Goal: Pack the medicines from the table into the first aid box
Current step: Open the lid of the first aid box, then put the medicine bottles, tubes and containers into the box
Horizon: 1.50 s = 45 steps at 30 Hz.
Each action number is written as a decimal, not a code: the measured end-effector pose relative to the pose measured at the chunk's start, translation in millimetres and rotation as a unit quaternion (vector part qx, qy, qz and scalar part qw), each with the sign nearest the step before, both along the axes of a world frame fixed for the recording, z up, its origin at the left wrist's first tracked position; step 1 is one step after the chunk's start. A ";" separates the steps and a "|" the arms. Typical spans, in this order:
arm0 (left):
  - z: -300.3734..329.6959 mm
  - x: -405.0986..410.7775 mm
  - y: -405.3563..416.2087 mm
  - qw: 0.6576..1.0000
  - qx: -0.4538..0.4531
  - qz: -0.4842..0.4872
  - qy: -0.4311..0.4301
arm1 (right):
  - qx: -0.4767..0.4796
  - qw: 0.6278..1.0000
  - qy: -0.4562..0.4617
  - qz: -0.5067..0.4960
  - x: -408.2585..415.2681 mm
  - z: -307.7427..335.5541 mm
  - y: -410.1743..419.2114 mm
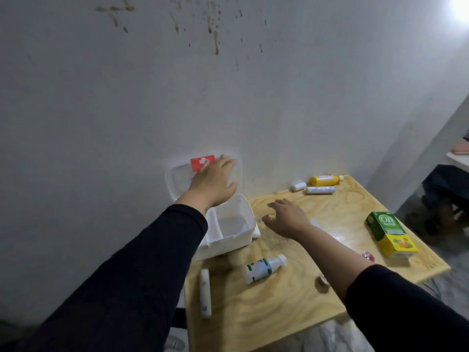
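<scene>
Your left hand [212, 179] lies flat, fingers spread, on the box lid [177, 179]. Your right hand [285, 217] floats over the table [291, 301], fingers loose, holding nothing.

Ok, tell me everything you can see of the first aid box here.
The first aid box is white plastic, open, at the table's left edge by the wall. A divider splits the inside; the parts in view look empty. Its clear lid with a red cross label stands raised, the left hand resting on it.
</scene>
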<state>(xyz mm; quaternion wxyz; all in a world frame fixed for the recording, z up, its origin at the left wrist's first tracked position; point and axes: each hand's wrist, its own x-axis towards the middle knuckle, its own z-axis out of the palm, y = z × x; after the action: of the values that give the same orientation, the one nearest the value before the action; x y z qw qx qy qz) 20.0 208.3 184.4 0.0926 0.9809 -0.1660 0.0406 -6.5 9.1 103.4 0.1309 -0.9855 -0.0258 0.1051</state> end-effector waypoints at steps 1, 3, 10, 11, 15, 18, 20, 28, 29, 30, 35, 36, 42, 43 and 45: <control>-2.6 -4.4 -12.5 0.999 0.003 -0.024 0.029 | -0.003 1.000 0.007 -0.017 -4.5 4.4 -11.4; -13.2 -11.5 -37.8 0.994 0.015 -0.064 0.083 | -0.007 0.998 0.020 -0.055 -18.1 11.3 -35.3; -54.2 -29.9 -137.4 0.969 0.036 -0.125 0.209 | -0.003 0.985 0.050 -0.167 -66.7 6.6 -134.4; -59.0 -32.3 -151.7 0.967 0.039 -0.133 0.213 | 0.001 0.982 0.050 -0.182 -71.6 3.8 -150.1; -73.6 -37.9 -210.4 0.959 0.063 -0.159 0.227 | 0.004 0.972 0.057 -0.227 -83.3 -13.5 -213.2; -83.7 -35.5 -255.8 0.957 0.062 -0.160 0.233 | 0.008 0.966 0.052 -0.253 -82.3 -28.9 -256.6; -90.6 -31.2 -284.5 0.956 0.057 -0.155 0.242 | 0.008 0.965 0.044 -0.260 -76.4 -39.1 -280.5; -117.3 -14.3 -355.6 0.954 0.060 -0.120 0.268 | 0.119 0.939 0.020 -0.323 -46.8 -86.2 -315.7; -119.0 -12.9 -358.5 0.955 0.062 -0.115 0.268 | 0.132 0.935 0.016 -0.330 -45.7 -90.3 -315.6; -120.5 -11.5 -360.7 0.955 0.062 -0.108 0.268 | 0.145 0.930 0.014 -0.337 -45.0 -93.3 -315.8; -123.4 -8.0 -368.7 0.956 0.066 -0.090 0.272 | 0.186 0.917 -0.003 -0.353 -39.4 -95.0 -324.7; -121.4 -6.4 -369.4 0.956 0.061 -0.087 0.273 | 0.186 0.919 -0.012 -0.346 -36.7 -91.0 -327.0; -98.6 5.4 -354.2 0.964 0.039 -0.057 0.257 | 0.173 0.953 -0.065 -0.240 -4.7 -46.2 -331.3; -92.6 6.8 -346.2 0.965 0.031 -0.045 0.255 | 0.171 0.958 -0.071 -0.219 1.3 -36.2 -326.3; -78.8 9.0 -327.0 0.969 0.019 -0.022 0.245 | 0.167 0.966 -0.084 -0.178 13.3 -17.9 -311.0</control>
<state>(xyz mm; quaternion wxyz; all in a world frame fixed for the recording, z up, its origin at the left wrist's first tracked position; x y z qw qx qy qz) 29.0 -118.7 105.6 0.1126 0.9587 -0.1607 -0.2058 6.8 -301.9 85.4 0.3081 -0.9434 0.1222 -0.0086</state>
